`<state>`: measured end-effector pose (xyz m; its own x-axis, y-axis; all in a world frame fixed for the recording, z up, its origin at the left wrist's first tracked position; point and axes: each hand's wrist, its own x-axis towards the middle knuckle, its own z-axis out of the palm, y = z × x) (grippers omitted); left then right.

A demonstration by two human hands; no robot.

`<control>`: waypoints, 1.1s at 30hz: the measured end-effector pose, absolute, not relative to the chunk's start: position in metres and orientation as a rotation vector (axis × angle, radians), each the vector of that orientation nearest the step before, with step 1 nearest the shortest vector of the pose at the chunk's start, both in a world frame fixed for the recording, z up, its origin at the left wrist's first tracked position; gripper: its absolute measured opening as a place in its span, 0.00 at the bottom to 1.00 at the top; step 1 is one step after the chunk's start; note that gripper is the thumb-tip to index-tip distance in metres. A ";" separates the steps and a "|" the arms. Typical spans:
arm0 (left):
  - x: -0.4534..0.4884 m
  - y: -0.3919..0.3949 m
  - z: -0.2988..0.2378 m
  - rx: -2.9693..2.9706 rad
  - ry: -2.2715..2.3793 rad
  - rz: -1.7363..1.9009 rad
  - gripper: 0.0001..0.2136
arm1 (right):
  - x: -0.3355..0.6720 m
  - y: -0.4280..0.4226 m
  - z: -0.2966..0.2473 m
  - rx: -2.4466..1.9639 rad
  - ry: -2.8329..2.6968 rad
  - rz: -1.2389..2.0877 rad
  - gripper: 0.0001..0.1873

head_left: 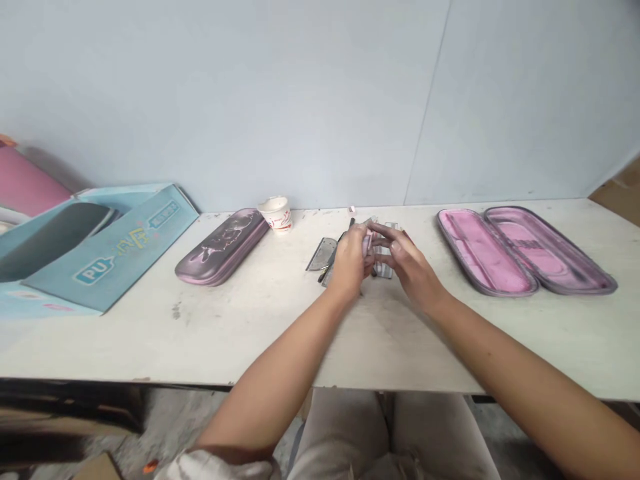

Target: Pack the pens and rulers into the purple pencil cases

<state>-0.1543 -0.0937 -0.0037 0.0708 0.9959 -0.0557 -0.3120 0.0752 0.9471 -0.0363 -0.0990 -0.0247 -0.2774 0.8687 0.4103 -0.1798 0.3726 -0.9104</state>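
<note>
My left hand [351, 257] is closed over the tabletop around a small pale pink object [367, 244], mostly hidden by fingers; its kind cannot be made out. My right hand [413, 267] faces it, fingertips drawn together at the same small object, with gaps between the fingers. Beneath and beside both hands lies a loose group of stationery. A clear protractor [323, 254] shows left of my left hand, and a clear ruler-like piece [386, 268] partly shows between the hands. A dark pen-like tip [352, 222] sticks out behind my left hand.
An open pink-lined pencil case [507, 250] lies at the right. To the left are a closed dark pencil case [223, 248], a paper cup [277, 215] and a blue cardboard box [115, 250] holding a dark case. A tiny pale piece [351, 209] lies near the wall.
</note>
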 end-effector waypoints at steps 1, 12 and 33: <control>-0.157 -0.093 -0.003 0.924 0.902 1.273 0.14 | -0.038 -0.099 -0.027 -0.663 -1.468 1.220 0.22; -0.183 -0.088 0.003 0.569 0.501 1.388 0.18 | -0.047 -0.101 -0.044 -0.640 -1.451 1.751 0.23; -0.183 -0.085 -0.003 0.451 0.480 1.348 0.18 | -0.051 -0.102 -0.041 -0.696 -1.356 1.782 0.26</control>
